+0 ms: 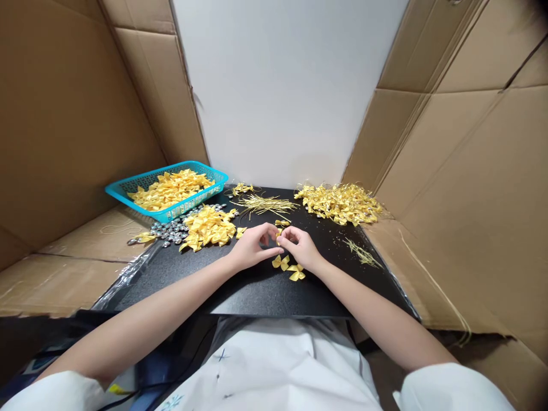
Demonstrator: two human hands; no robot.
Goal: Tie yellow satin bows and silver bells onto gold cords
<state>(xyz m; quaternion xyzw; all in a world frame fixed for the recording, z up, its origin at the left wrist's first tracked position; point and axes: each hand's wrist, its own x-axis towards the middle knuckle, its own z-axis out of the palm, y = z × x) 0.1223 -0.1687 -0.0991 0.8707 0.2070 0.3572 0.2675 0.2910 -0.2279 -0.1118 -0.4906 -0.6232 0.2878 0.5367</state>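
Over the middle of the black tabletop, my right hand (301,246) pinches a small yellow ribbon bow (278,236) between thumb and fingertips. My left hand (256,246) is just left of that bow, its thumb stretched out apart from the curved fingers. Whether its fingertips touch the bow I cannot tell. Two loose yellow bows (289,267) lie on the table below my hands, and another bow (281,222) lies just beyond them. To the left of my left hand is a pile of yellow bows (209,226).
A blue basket (188,206) of yellow bows stands back left, beside silver bell-like pieces (170,233). Gold ties (265,204) lie at the back, with more ties (362,252) at right. A heap of bows with ties (340,202) sits back right. Cardboard walls (466,165) flank the table.
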